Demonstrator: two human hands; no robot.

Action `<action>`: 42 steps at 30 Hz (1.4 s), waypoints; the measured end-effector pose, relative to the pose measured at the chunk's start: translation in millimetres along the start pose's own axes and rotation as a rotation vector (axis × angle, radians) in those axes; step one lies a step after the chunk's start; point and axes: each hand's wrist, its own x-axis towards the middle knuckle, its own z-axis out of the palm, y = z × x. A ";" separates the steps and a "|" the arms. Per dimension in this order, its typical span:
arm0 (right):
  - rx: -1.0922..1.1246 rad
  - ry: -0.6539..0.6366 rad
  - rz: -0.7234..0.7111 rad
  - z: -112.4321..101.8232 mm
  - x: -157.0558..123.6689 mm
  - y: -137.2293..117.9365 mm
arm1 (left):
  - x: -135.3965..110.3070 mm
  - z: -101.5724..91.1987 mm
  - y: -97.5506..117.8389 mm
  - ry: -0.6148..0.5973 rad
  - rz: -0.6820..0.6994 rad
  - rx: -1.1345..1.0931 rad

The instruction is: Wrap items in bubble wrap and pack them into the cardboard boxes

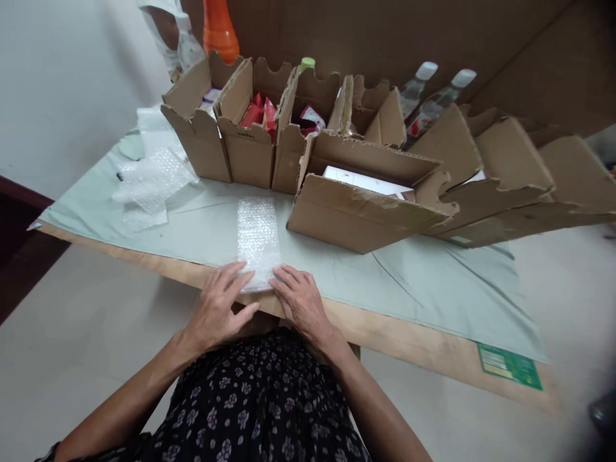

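At the near edge of the tabletop (385, 327), a strip of bubble wrap (258, 234) lies flat on a pale green cloth (337, 279), with its long side pointing away from the person; its near end comes to the wooden border, between the two hands. The left hand (220, 305) has its fingers loosely spread, with the tips resting at the left side of the strip, and its thumb stands apart, near the strip's near end; the right hand (302, 298) has its fingers slightly bent and rather close together, with the tips at the right side of the strip; whether these right fingers pinch the plastic, I cannot tell.

To the left, more bubble wrap pieces (156, 176) lie in a loose, overlapping pile; behind the strip, open cardboard boxes (250, 157) stand side by side, and one of them contains red packets (254, 111); just to the right of the strip, a wider carton (346, 215) stands at an angle, with a white box (368, 181) inside it; behind the boxes, an orange bottle (221, 35) and clear bottles with white caps (436, 106) are visible; near the right end of the wooden border is a green label (511, 366).
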 end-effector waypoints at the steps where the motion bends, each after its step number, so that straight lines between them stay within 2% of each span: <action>1: 0.032 -0.004 0.013 -2.5 3.0 -0.1 | -1.7 0.2 0.8 -0.024 0.031 -0.025; 3: 0.096 -0.022 0.058 -6.7 10.4 -0.2 | -3.1 2.3 0.5 -0.021 0.008 -0.079; 6: 0.154 -0.004 0.147 -10.0 19.7 0.0 | 1.5 6.4 -3.8 0.001 -0.173 -0.176; 9: 0.134 0.142 0.205 -11.6 19.5 -1.9 | 11.5 10.1 -10.5 -0.013 -0.339 -0.218; 11: 0.079 0.218 0.177 -12.3 14.9 -4.6 | 18.4 13.2 -15.1 -0.025 -0.386 -0.208; 12: 0.052 0.213 0.140 -12.2 12.6 -6.0 | 21.2 15.0 -17.2 -0.032 -0.393 -0.197; 15: 0.003 0.058 0.024 -8.6 10.6 -7.4 | 25.5 18.9 -20.6 -0.022 -0.367 -0.142; 17: -0.002 -0.027 0.007 -5.1 13.9 -5.4 | 23.6 17.9 -20.0 0.028 -0.312 -0.086; 20: 0.047 -0.025 0.038 -5.2 20.3 -2.0 | 14.1 9.9 -15.8 0.079 -0.144 -0.032; 23: 0.170 -0.031 0.065 -11.9 23.8 -1.5 | 4.0 1.3 -12.3 0.024 -0.004 -0.078; 26: 0.247 -0.065 0.137 -16.4 25.3 -1.5 | 6.0 1.1 -15.8 -0.001 -0.033 -0.115; 29: 0.153 0.011 0.212 -14.5 25.1 -0.3 | 21.9 8.9 -26.5 -0.025 -0.110 -0.068; 31: 0.070 0.042 0.186 -11.4 24.3 0.8 | 33.7 14.2 -33.9 -0.031 -0.144 -0.011; 33: 0.029 0.003 0.117 -8.2 24.3 2.3 | 40.2 17.0 -38.0 -0.018 -0.150 0.024; 37: 0.045 -0.037 0.077 -5.9 27.0 6.1 | 31.7 12.7 -33.1 0.024 -0.060 -0.004; 42: 0.238 -0.019 0.124 -15.0 22.8 6.4 | 16.7 2.0 -23.1 -0.014 -0.028 -0.116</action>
